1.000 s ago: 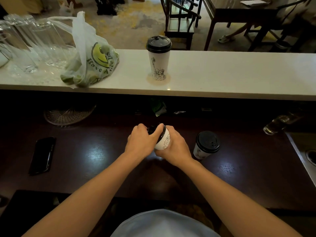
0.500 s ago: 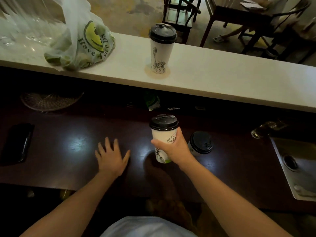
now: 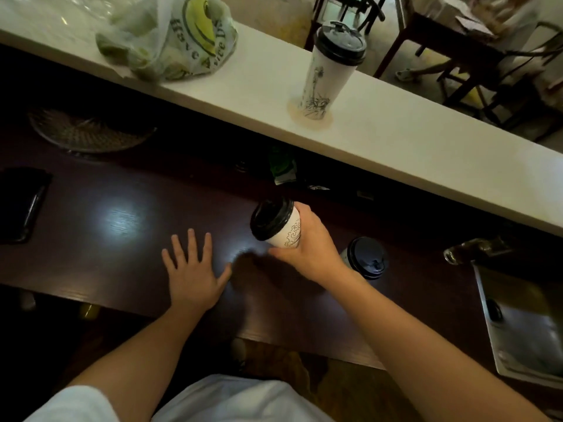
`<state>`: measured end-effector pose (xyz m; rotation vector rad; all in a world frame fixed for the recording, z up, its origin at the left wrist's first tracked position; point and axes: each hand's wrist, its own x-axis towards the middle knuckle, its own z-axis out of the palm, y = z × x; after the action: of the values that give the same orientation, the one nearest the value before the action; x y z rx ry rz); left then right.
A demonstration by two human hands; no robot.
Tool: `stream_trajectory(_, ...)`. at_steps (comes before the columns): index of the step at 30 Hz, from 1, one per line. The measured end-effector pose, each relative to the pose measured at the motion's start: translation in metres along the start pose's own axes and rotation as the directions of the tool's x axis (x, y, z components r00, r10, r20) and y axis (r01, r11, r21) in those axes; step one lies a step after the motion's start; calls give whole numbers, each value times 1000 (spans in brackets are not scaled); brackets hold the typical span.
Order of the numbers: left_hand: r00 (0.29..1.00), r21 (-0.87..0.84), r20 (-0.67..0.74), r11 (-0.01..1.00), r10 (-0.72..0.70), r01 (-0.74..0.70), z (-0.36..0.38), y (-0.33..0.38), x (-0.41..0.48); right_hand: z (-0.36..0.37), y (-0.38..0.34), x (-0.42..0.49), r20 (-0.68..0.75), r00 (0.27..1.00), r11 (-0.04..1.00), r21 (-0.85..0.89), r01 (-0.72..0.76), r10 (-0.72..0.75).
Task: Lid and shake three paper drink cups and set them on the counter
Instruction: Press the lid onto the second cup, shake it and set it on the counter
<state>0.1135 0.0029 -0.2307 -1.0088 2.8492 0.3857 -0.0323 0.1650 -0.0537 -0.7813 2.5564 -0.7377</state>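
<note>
Right hand (image 3: 310, 248) is wrapped around a white paper cup (image 3: 288, 231) with a black lid (image 3: 271, 219), fingers closed on its side and thumb underneath, holding it tilted with the lid leaning toward the left, lifted above the dark table (image 3: 122, 226). Left hand (image 3: 192, 272) lies flat on that table with the fingers spread wide, gripping nothing, just left of the cup's shadow. A second lidded cup (image 3: 367, 258) stands on the dark table just behind the right wrist. A third, taller lidded cup (image 3: 329, 71) stands upright on the white upper counter (image 3: 396, 141), well apart from the hands. Farther left on that counter sits a plastic bag (image 3: 170, 38) with a yellow smiley print. A dark phone (image 3: 21, 205) lies at the table's left edge.
</note>
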Motion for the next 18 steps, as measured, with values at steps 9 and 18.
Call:
stream_trajectory(9,1000,-23,-30,1000,8,-8,0,-1,0,-43,-41,22,143,903,484,-804,345,-405)
stream_trajectory(18,998,-17,-64,1000,25,-26,0,-1,-1,-32,-49,37,330,919,22,-939,342,-216)
